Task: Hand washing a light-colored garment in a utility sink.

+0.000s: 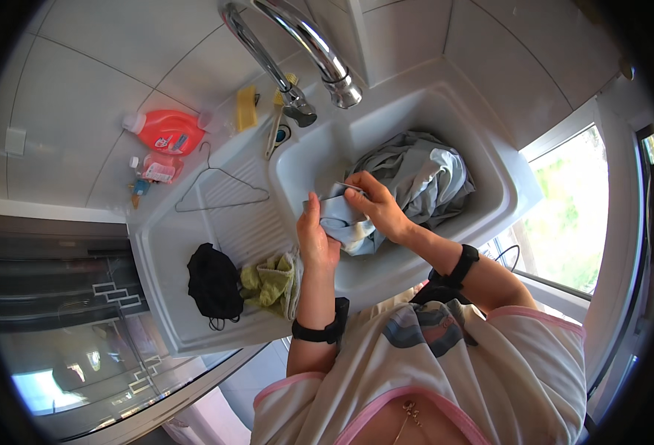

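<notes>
Over the basin of a white laundry sink (502,183), both hands grip one end of a wet grey cloth (424,172). My left hand (317,233) holds the near edge with its thumb raised. Pinching the fabric's upper edge between thumb and fingers, my right hand (380,206) is just to the right. The bulk of the cloth lies bunched in the basin, behind and to the right of my hands. Folds of it hide part of the basin floor. A chrome faucet (343,89) arches above the basin, and no water stream shows from its spout.
On the ribbed drainboard (232,194) lie a wire hanger (221,208), a black cloth item (214,281) and a green towel (271,281). A red detergent bottle (174,132), smaller pink bottle (160,168), yellow sponge (246,108) and brush (276,125) line the back. A window (569,206) is at right.
</notes>
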Available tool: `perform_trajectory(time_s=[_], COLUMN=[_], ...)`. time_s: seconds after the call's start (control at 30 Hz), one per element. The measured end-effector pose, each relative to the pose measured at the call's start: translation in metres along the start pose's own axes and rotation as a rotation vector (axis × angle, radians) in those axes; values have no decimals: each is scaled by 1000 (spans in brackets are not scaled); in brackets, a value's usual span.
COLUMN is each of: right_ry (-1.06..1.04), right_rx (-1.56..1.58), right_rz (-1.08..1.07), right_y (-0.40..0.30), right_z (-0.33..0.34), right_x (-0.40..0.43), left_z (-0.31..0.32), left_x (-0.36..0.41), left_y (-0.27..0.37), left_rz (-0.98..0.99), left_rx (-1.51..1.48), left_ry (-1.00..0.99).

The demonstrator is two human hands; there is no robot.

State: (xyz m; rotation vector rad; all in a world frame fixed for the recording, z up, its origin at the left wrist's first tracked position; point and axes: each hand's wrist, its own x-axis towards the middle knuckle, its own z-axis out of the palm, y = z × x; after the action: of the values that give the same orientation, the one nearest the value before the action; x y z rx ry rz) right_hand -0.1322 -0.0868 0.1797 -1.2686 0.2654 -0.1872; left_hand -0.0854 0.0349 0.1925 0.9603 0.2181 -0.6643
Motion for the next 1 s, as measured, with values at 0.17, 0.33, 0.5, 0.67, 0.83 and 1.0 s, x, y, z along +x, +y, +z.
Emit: perform_trajectory(time_s=[0.17,0.33,0.5,0.67,0.83,1.0], right_ry=[38,53,162,103,210,0], right_rx=[-453,-679,-638,-745,-681,-990], right_rz=[-181,-230,-222,-213,-202,-586], right_y=[-10,3,-2,12,-14,-3], right_z=[18,24,46,35,46,59], right_x=[-12,13,-8,9,-7,-5], left_z=[-1,20,-24,-5,20,-34], left_x=[11,-3,23,6,-2,26], left_y=[-9,-21,-22,-24,-11,-20], left_rz=[280,399,340,125,101,96], left_rx=[172,548,578,102,124,-228], left_ry=[257,235,146,-3,277,-155])
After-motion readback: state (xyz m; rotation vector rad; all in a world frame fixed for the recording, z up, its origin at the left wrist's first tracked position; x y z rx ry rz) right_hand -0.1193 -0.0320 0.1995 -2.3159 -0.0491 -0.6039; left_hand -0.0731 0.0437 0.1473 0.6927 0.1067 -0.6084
